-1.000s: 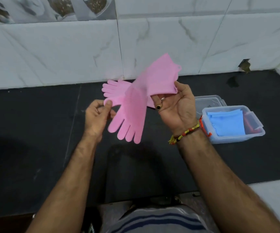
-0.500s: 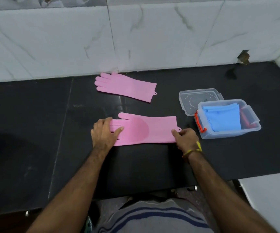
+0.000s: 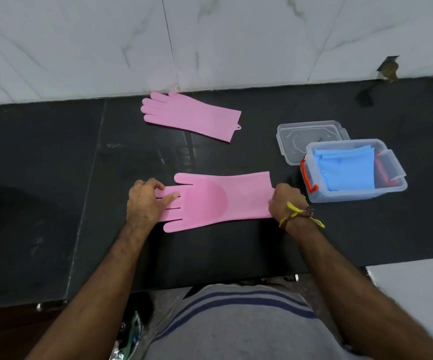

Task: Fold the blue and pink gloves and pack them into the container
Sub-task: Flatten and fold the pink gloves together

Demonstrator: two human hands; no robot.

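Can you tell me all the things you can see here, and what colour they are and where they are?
near pink glove: 1, pink, flat on the counter, a hand at each end
far pink glove: 1, pink, flat on the counter near the wall
blue gloves: number unclear, blue, folded inside the container
container: 1, clear with orange clips, on the counter at right
lid: 1, clear, lying behind the container
counter: 1, black
wall: white marble tiles, behind the counter
wrist band: 1, yellow and dark, on the right wrist
left hand: 1, on the near glove's fingers
right hand: 1, at the near glove's cuff
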